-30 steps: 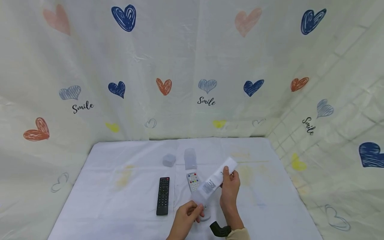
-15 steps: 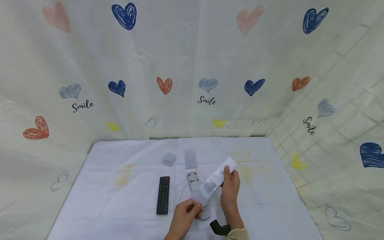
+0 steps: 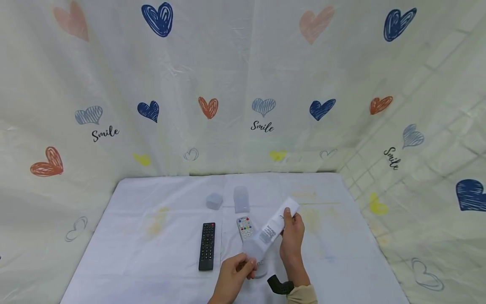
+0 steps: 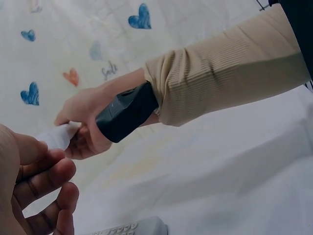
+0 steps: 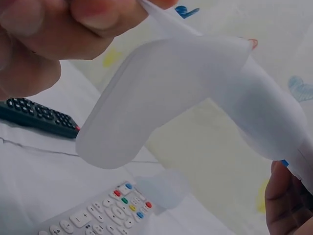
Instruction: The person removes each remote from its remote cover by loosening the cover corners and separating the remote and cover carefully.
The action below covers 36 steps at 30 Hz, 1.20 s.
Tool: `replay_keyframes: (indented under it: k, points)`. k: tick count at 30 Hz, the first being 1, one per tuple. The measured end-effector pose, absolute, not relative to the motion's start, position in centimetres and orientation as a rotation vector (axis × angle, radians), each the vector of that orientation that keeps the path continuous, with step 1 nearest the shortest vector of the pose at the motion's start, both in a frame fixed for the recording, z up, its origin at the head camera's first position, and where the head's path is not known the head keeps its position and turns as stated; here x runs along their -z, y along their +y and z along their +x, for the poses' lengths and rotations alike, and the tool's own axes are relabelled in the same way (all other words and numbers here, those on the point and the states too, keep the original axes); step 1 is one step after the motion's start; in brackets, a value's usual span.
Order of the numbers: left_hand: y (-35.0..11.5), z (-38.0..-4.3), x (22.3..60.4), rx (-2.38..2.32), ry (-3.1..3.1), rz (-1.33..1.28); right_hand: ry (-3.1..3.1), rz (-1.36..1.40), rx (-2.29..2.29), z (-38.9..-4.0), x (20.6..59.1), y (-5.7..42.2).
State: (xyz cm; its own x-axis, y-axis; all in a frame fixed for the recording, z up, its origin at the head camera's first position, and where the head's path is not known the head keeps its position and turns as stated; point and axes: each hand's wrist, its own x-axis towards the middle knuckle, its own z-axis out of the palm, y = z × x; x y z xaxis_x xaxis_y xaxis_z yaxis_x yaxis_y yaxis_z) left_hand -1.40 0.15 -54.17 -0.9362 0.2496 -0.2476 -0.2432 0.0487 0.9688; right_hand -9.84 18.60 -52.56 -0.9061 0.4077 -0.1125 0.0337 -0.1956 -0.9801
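My right hand [image 3: 292, 237] grips a slim white object [image 3: 276, 221] with a dark printed label, held slantwise above the table. A soft, frosted translucent sleeve [image 3: 253, 248] extends from its lower end. In the right wrist view this sleeve [image 5: 146, 98] hangs bent, with a rounded end. Thumb and fingers of my left hand [image 3: 234, 273] pinch the sleeve's edge. Below lies a white remote control [image 3: 244, 227] with coloured buttons, partly hidden by the sleeve and left hand. Whether the slim white object is also a remote cannot be told.
A black remote control [image 3: 206, 247] lies left of the white one. Farther back are a translucent flat sleeve [image 3: 241, 199] and a small pale-blue block-like piece [image 3: 214, 201]. The white-covered table [image 3: 144, 245] ends at a curtain [image 3: 228, 139] printed with hearts.
My left hand has drawn slightly left and taken the sleeve's edge, and more of the translucent sleeve now shows below the white object. My right hand has barely moved.
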Motion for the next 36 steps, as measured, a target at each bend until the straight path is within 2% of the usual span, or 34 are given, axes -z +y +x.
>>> replay_keyframes:
  k: [22, 26, 36]
  points:
    - [0.5, -1.4, 54.4, -1.936, 1.996, 0.013, -1.801, -0.610, -2.206, -10.0, 52.7, 19.6]
    - [0.2, -1.6, 54.8, -1.891, 2.021, 0.083, -1.813, -0.614, -2.175, -9.8, 53.0, 19.7]
    - [-2.3, -3.6, 55.0, -1.634, 2.422, 0.111, -1.920, -0.511, -2.144, -9.3, 53.5, 20.1]
